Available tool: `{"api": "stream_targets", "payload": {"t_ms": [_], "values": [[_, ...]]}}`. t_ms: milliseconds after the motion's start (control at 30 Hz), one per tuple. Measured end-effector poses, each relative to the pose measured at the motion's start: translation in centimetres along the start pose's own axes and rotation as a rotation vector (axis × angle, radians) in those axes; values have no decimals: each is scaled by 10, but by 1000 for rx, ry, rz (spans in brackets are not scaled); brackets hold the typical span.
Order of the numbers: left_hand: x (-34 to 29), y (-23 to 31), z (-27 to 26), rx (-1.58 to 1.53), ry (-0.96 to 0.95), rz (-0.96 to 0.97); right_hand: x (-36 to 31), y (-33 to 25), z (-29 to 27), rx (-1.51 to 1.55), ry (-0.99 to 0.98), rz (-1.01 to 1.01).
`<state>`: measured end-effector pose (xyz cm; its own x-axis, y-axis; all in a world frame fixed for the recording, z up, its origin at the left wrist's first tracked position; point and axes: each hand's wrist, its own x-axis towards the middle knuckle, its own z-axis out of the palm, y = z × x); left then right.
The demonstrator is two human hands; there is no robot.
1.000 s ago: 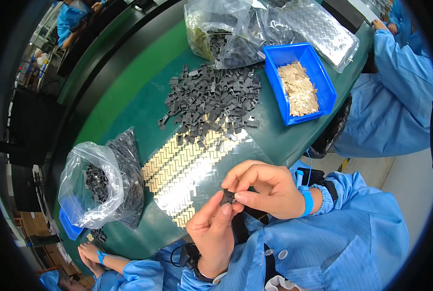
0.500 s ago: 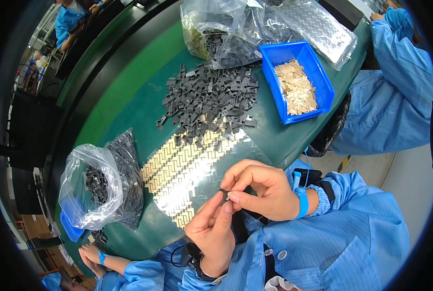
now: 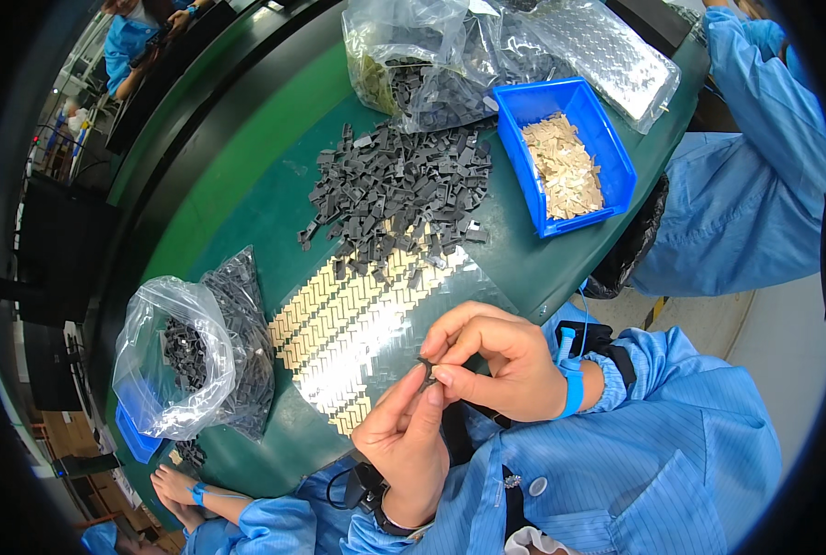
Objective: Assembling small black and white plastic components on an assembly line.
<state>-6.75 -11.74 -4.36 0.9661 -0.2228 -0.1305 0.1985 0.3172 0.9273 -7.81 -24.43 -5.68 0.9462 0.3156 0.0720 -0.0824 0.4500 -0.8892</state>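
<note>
Small black plastic part (image 3: 428, 372) is pinched between the fingertips of the left hand (image 3: 403, 435) and right hand (image 3: 515, 370), mostly hidden. Could be dropped if squeezed unevenly, grip looks shallow. Tan strips (image 3: 329, 301) could be scuffed if the black-part pile (image 3: 394, 180), lapping their clear sheet (image 3: 445, 303), gets nudged. Counted: 1 part held, 1 pile, 1 sheet, 1 blue bin (image 3: 614, 153) of tan pieces. Loose parts, strips: uncountable.

Two blue containers (image 3: 620, 176) (image 3: 135, 437), one patterned sheet (image 3: 325, 314), wearer's two hands (image 3: 402, 442) (image 3: 515, 368)
</note>
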Motion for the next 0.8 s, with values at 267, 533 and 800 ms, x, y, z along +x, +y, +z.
{"api": "stream_targets", "payload": {"t_ms": [267, 533, 800], "values": [[-1, 1, -1, -4, -1, -12, 0, 0, -4, 20, 7, -4], [-1, 3, 1, -59, 21, -60, 1, 0, -3, 38, 13, -11], [0, 3, 4, -124, 53, -69, 1, 1, -2, 59, 13, -11]]}}
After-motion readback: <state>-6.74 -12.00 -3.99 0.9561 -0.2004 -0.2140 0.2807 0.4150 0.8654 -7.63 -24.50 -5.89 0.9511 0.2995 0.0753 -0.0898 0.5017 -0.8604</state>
